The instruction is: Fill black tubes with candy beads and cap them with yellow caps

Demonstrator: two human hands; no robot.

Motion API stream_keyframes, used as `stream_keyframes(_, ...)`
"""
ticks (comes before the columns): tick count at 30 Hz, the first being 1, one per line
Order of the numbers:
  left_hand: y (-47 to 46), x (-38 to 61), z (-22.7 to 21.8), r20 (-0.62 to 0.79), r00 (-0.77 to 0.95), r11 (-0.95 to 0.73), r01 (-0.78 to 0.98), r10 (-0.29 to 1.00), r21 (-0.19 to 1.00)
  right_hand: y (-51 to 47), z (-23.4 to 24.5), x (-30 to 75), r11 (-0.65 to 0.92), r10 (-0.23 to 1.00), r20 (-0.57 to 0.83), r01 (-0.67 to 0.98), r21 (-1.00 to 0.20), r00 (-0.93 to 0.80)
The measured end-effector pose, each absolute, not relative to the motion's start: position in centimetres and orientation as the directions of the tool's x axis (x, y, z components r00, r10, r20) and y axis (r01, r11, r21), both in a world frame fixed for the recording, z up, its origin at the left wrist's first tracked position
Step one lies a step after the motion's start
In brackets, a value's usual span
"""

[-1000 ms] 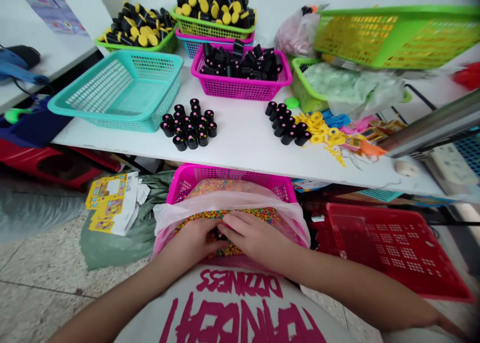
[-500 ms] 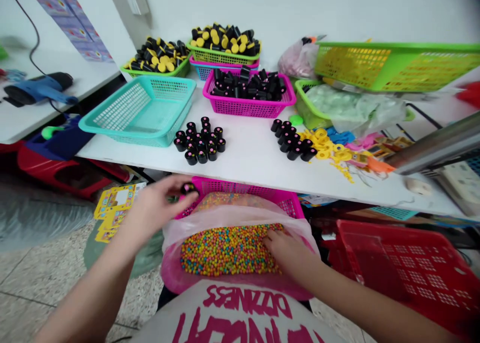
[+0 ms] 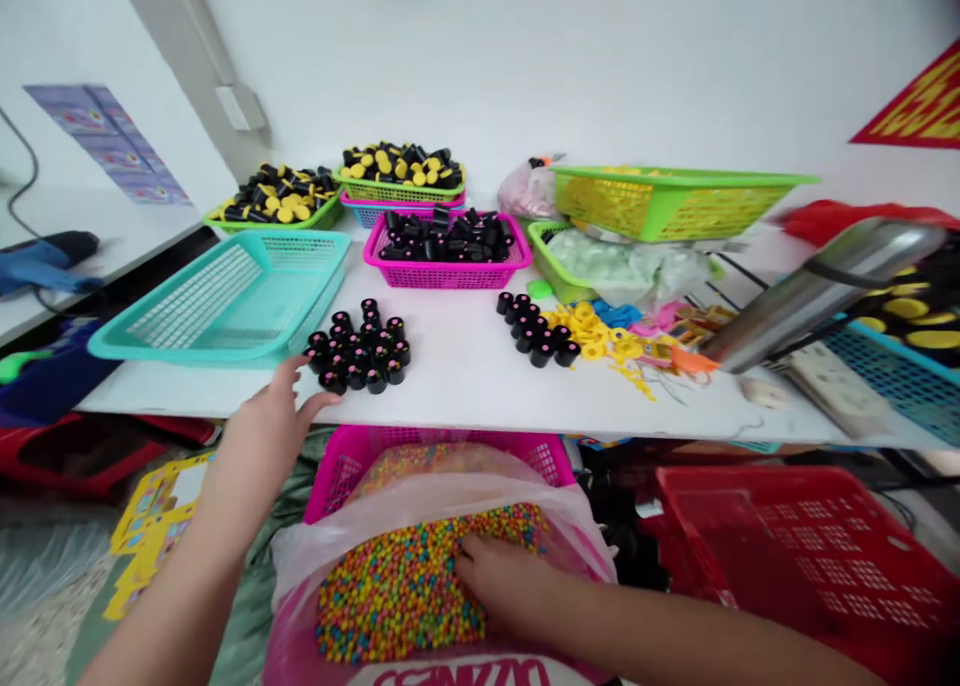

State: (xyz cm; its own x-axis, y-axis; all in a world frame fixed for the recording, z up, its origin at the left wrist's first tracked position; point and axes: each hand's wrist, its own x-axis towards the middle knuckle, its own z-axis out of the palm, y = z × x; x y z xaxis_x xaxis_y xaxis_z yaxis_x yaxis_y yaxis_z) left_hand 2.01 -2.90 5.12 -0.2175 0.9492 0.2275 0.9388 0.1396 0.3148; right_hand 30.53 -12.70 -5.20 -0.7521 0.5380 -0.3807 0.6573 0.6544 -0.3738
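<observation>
At the front left corner of a cluster of small black cylinders (image 3: 360,351) with pink dots and bits of colour on top, my left hand (image 3: 274,416) has thumb and finger around one black cylinder (image 3: 331,380). This cylinder stands on the white table. My right hand (image 3: 499,578) is curled, with its fingertips sunk in small multicoloured beads (image 3: 397,586); what lies under the fingers is hidden. The beads fill an open clear plastic bag (image 3: 420,496) in a pink basket (image 3: 337,471) at my lap. A second group of black cylinders (image 3: 534,331) stands farther right.
A turquoise basket (image 3: 217,301) is left of the cluster. Behind stand a magenta basket (image 3: 450,274) of black cylinders and green baskets (image 3: 397,193) of black-and-yellow pieces. Yellow parts (image 3: 592,331), a metal flask (image 3: 817,291) and a red crate (image 3: 795,556) are at right.
My left hand has carried a black cylinder from above the pink basket up to the cluster on the table. My right hand has shifted left within the beads. The view has tilted up.
</observation>
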Motion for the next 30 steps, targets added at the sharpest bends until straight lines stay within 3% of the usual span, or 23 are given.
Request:
stream_keyframes(3,-3.3,5.6,6.2,0.348,-0.002,-0.097,0.959,0.937,0.266,-12.3,-6.2,30.4,0.651,0.516,-0.366,0.632,-0.42,-0.775)
stream_keyframes(6,-1.1,11.9,6.0,0.29,0.416,-0.499,0.796,0.862,0.343,-12.0,-7.2,30.4,0.639,0.49,-0.367,0.612,-0.465,-0.79)
stream_keyframes(9,2.4,19.0,4.9,0.247,0.65,-0.695,0.662,0.719,0.281,-11.9,-7.8,30.4,0.635,0.484,-0.36,0.604,-0.482,-0.797)
stream_keyframes(17,8.4,30.7,2.4,0.364,0.649,-0.715,0.695,0.668,0.075,-12.1,-8.3,30.8,0.611,0.52,-0.322,0.608,-0.508,-0.791)
stream_keyframes(26,9.1,28.5,0.6,0.355,0.672,-0.729,0.684,0.65,0.038,-11.9,-8.7,31.6,0.592,0.545,-0.295,0.609,-0.528,-0.785)
stream_keyframes(30,8.8,26.8,1.7,0.379,0.659,-0.743,0.656,0.65,0.134,-11.7,-8.1,31.0,0.616,0.525,-0.312,0.606,-0.504,-0.792)
